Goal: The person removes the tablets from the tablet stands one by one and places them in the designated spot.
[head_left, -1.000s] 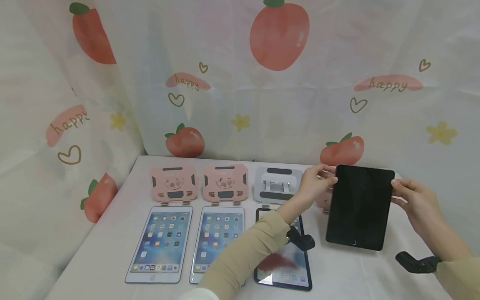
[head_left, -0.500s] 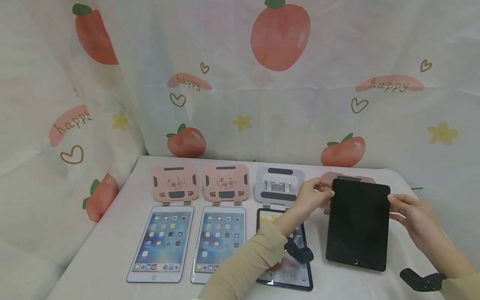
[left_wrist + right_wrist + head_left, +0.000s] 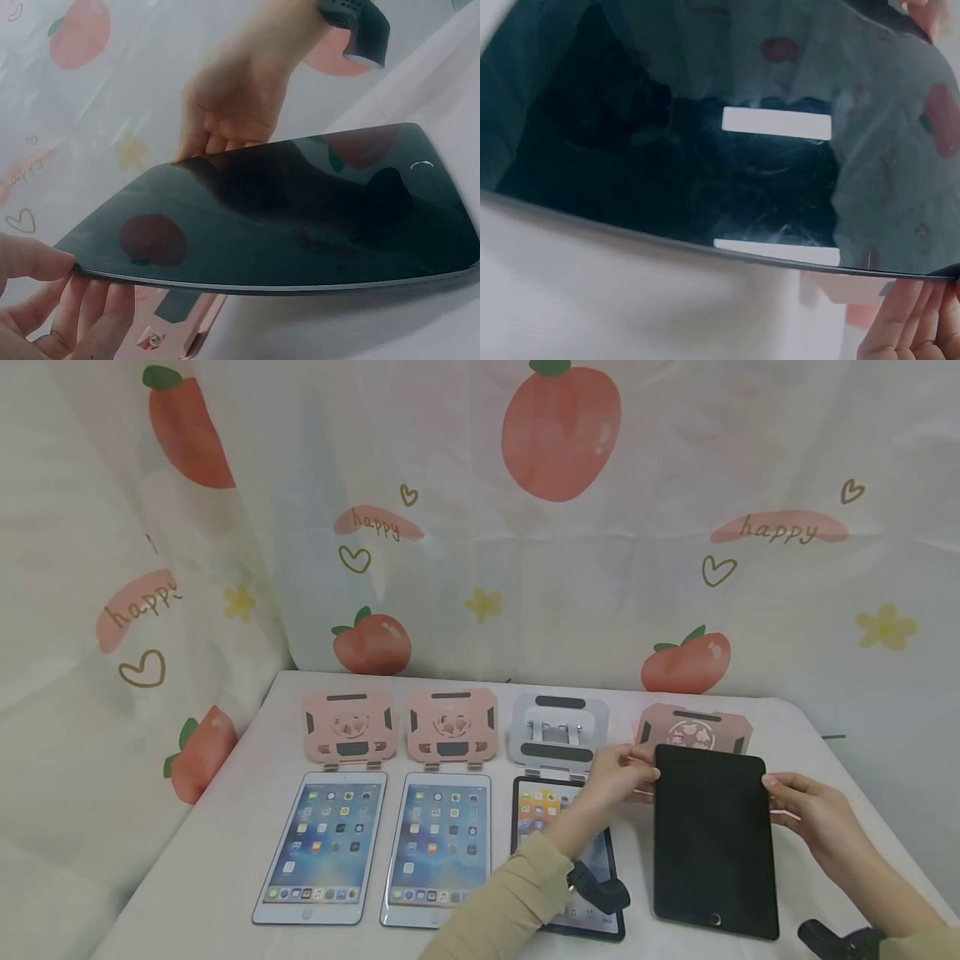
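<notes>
A dark-screened tablet (image 3: 712, 843) with a round home button is held at its upper side edges by both hands, its top end tilted up. My left hand (image 3: 618, 777) pinches the left edge, thumb on the front and fingers behind, as the left wrist view shows. My right hand (image 3: 817, 818) pinches the right edge the same way. Behind the tablet is a pink stand (image 3: 693, 727) with grey pads, its lower part hidden by the tablet. Whether the tablet's lower edge touches the table I cannot tell. Reflections show on its glass (image 3: 780, 187).
To the left lie two white tablets (image 3: 322, 847) (image 3: 438, 847) with lit icon screens and a dark-framed tablet (image 3: 536, 806), partly under the left forearm. Behind them stand two pink stands (image 3: 349, 727) (image 3: 452, 727) and a grey-blue stand (image 3: 558, 752). A patterned curtain (image 3: 450, 568) borders the table.
The tablet has come down and toward the front of the table, held by both hands throughout. More of the pink stand behind it now shows.
</notes>
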Demonstrator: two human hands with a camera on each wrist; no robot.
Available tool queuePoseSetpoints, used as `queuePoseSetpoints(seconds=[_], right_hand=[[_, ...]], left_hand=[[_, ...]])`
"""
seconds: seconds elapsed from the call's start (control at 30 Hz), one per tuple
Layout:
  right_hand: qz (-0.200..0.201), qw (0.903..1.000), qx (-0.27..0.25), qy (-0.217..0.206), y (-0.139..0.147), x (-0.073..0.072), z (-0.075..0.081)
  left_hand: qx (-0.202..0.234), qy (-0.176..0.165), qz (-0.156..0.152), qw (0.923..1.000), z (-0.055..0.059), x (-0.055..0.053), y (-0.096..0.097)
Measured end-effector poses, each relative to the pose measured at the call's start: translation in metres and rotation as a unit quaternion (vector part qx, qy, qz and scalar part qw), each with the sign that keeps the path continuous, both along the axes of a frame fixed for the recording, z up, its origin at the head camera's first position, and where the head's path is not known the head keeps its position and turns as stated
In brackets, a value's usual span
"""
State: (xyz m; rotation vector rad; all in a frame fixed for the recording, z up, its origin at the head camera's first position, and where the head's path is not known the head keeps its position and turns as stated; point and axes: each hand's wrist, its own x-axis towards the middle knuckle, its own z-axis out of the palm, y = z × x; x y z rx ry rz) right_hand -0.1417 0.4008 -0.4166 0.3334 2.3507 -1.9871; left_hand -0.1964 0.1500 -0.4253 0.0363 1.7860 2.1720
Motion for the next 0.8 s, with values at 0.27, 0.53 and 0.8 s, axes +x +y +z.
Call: queuePoseSetpoints(seconds=[0.27,0.53,0.8], right_hand=[[0.008,0.9953,0.088,-0.039,-0.001,0.004,-0.007],[0.019,0.9932,0.085,-0.077,-0.003,0.004,-0.007],[0.032,0.9819,0.154,-0.106,-0.005,0.004,-0.010]], left_hand=[[0.017,-0.028,0.002,0.9994,-0.012,0.005,0.001],[0.002,-0.058,0.031,0.9979,-0.021,0.009,0.004],[-0.047,-0.061,0.050,0.9958,-0.022,0.015,0.005]])
